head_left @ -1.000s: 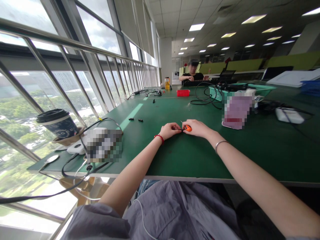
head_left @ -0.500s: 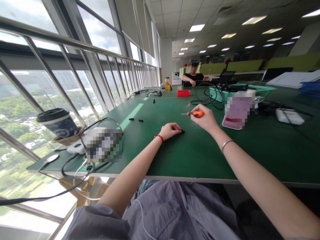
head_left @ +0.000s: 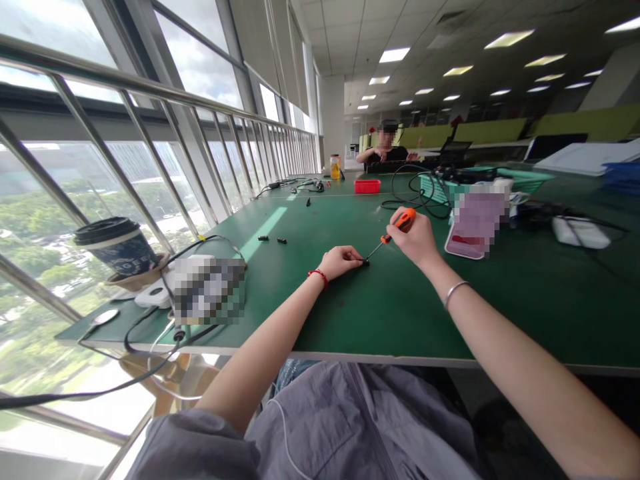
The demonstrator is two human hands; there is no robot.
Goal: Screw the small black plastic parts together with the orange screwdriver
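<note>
My left hand (head_left: 342,263) rests on the green table, its fingers closed on a small black part (head_left: 366,263) whose right end sticks out past the fingertips. My right hand (head_left: 414,233) grips an orange and black screwdriver (head_left: 403,222) by its handle. The shaft slants down to the left, and its tip is at the small black part. Whether the tip sits in a screw is too small to tell. Two similar black pieces (head_left: 263,238) lie beyond my left hand, and another small black piece (head_left: 309,202) is farther back.
A paper cup (head_left: 117,248) and cables stand at the left edge by the railing. A phone (head_left: 475,223) leans at the right before a green basket (head_left: 525,179). A red box (head_left: 367,187) and a jar (head_left: 335,167) are farther back. A co-worker (head_left: 387,150) sits at the far end.
My right hand has tilted the screwdriver from nearly level to slanting down, bringing its tip to the black part. My left hand has stayed put. The co-worker's hand has lifted.
</note>
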